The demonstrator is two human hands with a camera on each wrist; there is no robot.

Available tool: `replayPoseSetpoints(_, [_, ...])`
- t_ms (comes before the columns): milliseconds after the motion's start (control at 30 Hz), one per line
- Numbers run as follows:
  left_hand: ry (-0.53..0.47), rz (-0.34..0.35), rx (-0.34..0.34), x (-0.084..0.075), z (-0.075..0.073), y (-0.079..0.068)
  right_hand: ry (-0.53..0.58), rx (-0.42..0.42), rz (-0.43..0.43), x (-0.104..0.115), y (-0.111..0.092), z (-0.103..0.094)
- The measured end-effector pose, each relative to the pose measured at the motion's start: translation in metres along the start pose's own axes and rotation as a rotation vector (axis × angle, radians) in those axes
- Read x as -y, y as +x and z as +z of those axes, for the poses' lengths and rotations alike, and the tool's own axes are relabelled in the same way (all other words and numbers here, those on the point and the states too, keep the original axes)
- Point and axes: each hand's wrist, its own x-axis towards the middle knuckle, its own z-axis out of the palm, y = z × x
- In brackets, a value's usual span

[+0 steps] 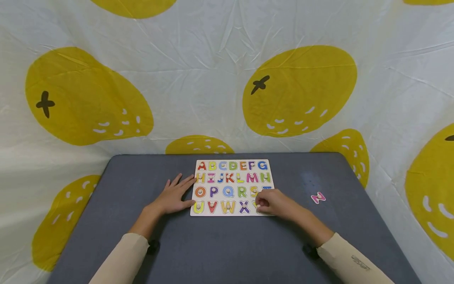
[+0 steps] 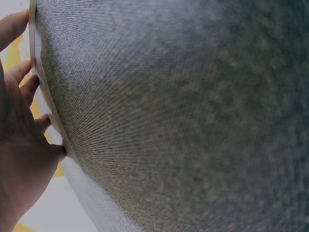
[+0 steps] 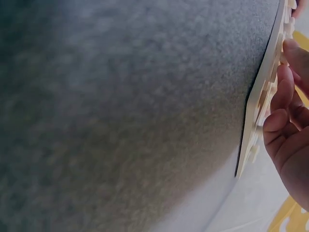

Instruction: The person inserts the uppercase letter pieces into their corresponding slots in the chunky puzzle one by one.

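Note:
A white alphabet peg puzzle board (image 1: 235,199) lies on the table, colored letters with small knobs sitting in its rows. My left hand (image 1: 172,198) rests at the board's left edge, fingers spread and fairly straight, fingertips and thumb touching the rim. Over the lower right corner, my right hand (image 1: 278,203) pinches the knob of the yellow-green letter Y piece (image 1: 254,204) between thumb and index finger. The other fingers curl in, as the right wrist view shows. Most of the Y and the corner beside it are hidden under this hand. A pink letter Z piece (image 1: 318,197) lies apart, right of the board.
The dark grey table (image 1: 227,248) has rounded far corners. Behind it hangs a white curtain (image 1: 198,98) printed with large yellow fruit. A dark band sits at each wrist, by the light sleeves (image 1: 122,256).

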Motion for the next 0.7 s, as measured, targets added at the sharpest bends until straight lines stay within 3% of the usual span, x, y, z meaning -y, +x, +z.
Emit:
replayPoseSetpoints(233, [-0.002, 0.003, -0.001, -0.001, -0.001, 0.0, -0.016, 0.003, 0.044, 0.003, 0.003, 0.004])
replayPoseSetpoints(400, [0.002, 0.005, -0.003, 0.0, 0.0, -0.001, -0.007, -0.017, 0.03, 0.003, 0.002, 0.004])
replayPoseSetpoints(700, [-0.001, 0.012, -0.01, 0.0, -0.001, -0.001, 0.02, -0.077, 0.084, -0.009, -0.017, -0.011])
